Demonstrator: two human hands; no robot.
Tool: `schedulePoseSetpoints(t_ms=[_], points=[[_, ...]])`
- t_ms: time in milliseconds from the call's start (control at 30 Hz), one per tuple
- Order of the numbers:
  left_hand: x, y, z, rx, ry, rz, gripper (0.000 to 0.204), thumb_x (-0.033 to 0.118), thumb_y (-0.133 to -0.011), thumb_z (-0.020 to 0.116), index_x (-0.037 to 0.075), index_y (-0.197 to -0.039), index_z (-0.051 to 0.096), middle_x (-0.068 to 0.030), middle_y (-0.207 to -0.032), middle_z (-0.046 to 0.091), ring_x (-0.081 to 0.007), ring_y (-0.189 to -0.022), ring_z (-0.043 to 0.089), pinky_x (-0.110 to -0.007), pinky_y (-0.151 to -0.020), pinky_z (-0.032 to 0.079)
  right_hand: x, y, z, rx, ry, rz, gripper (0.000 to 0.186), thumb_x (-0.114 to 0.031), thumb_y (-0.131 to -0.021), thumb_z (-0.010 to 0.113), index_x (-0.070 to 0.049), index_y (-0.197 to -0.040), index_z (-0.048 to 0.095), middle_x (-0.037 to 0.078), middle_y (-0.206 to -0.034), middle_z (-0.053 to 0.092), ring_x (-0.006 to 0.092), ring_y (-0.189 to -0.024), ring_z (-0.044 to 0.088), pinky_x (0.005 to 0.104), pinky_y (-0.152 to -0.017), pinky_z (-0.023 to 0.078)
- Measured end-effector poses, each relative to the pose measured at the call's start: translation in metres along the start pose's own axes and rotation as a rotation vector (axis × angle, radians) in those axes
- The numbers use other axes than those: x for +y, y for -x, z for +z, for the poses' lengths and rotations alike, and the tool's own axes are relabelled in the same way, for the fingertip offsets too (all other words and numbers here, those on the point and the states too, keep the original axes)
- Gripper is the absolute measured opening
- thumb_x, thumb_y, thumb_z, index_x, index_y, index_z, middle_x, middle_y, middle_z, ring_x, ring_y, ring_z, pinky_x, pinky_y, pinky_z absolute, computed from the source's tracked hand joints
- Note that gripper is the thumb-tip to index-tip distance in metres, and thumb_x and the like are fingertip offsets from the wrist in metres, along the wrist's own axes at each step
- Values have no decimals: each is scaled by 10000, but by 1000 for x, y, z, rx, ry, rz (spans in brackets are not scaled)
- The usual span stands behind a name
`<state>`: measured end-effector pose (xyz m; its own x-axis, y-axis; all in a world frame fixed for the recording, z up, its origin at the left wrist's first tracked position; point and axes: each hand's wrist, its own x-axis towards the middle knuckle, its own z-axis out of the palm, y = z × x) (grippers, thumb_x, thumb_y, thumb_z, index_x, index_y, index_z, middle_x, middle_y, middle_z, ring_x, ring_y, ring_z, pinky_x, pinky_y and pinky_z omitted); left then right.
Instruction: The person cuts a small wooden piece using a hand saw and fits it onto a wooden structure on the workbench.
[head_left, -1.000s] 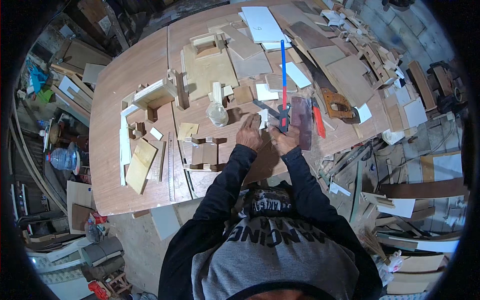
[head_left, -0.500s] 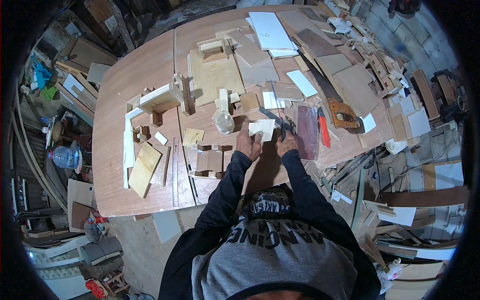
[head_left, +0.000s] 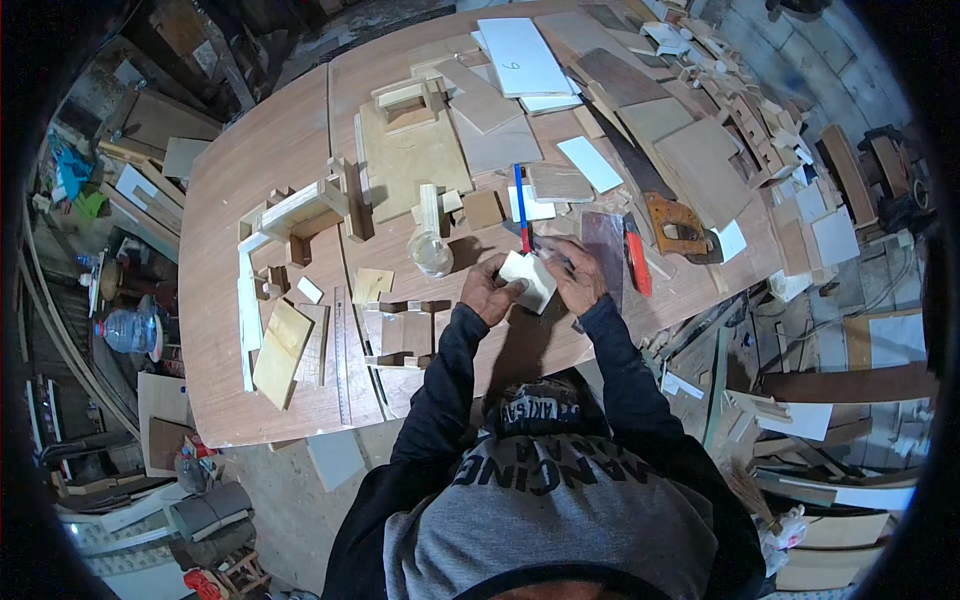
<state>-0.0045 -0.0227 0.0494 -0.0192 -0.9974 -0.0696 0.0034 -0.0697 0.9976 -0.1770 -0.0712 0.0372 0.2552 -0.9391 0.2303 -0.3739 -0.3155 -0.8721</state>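
Note:
My left hand [head_left: 487, 290] grips a small pale wooden block [head_left: 529, 281], thumb on top, just above the table's near edge. Close against the block's right side is my right hand [head_left: 576, 274], its fingers curled; what they hold is hidden under them. Just beyond the block lies a blue pencil-like stick [head_left: 519, 198] with a red end. Left of my hands stand a clear plastic-wrapped roll [head_left: 431, 254] and a small open wooden frame [head_left: 405, 334]. Right of my right hand are a dark reddish panel [head_left: 603, 246] and a red-handled tool [head_left: 637, 262].
A handsaw [head_left: 675, 226] with a wooden handle lies to the right. Boards, a white panel [head_left: 522, 62] and offcuts spread over the far table [head_left: 258, 130]. Wooden frames [head_left: 318, 207] stand at left, near a ruler [head_left: 342, 357]. Scrap wood piles up beyond the right edge.
The block has turned and come slightly nearer in my left hand. My right hand has risen to the block's side. The dark tool seen by it is now mostly hidden. The view has shifted slightly.

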Motion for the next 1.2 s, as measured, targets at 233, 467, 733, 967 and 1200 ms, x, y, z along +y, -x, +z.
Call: schedulePoseSetpoints(t_ms=[233, 467, 733, 967, 1200], points=[[7, -4, 9, -45, 0, -59, 263, -1, -742, 641, -12, -1001, 592, -66, -879, 643, -120, -795, 601, -273, -736, 485, 4, -14, 0, -29, 14, 93, 156, -134, -788, 641, 3, -862, 644, 90, -684, 618, 150, -675, 586, 272, -629, 458], [-22, -10, 18, -88, 91, -58, 316, -20, -742, 660, 8, -1051, 603, -47, -893, 645, -99, -782, 597, -251, -703, 488, 30, -10, -16, -152, -67, 228, 214, -220, -783, 627, -18, -850, 652, 84, -691, 623, 139, -642, 577, 276, -616, 459], [-21, -14, 12, -28, 105, -70, 207, 0, -808, 613, 4, -1012, 578, -48, -916, 628, -131, -841, 599, -274, -768, 488, 76, 16, -73, 285, 415, 224, 380, -199, -790, 555, -99, -1148, 473, 196, -1112, 544, 355, -993, 539, 439, -837, 434], [-15, -20, 10, -73, 121, 4, 287, 33, -830, 615, -5, -1101, 530, -64, -957, 612, -137, -881, 588, -283, -785, 491, 121, 16, -83, 118, 850, 116, 443, -236, -809, 532, -64, -1200, 416, 225, -1207, 454, 410, -1111, 447, 459, -961, 355], [-8, -17, -3, -47, 4, 21, 303, 182, -885, 575, -15, -1110, 531, -87, -920, 626, -149, -853, 592, -296, -760, 496, 83, 28, -81, 256, 592, 167, 299, -181, -881, 452, -48, -1140, 517, 229, -898, 600, 349, -831, 596, 403, -769, 462]])
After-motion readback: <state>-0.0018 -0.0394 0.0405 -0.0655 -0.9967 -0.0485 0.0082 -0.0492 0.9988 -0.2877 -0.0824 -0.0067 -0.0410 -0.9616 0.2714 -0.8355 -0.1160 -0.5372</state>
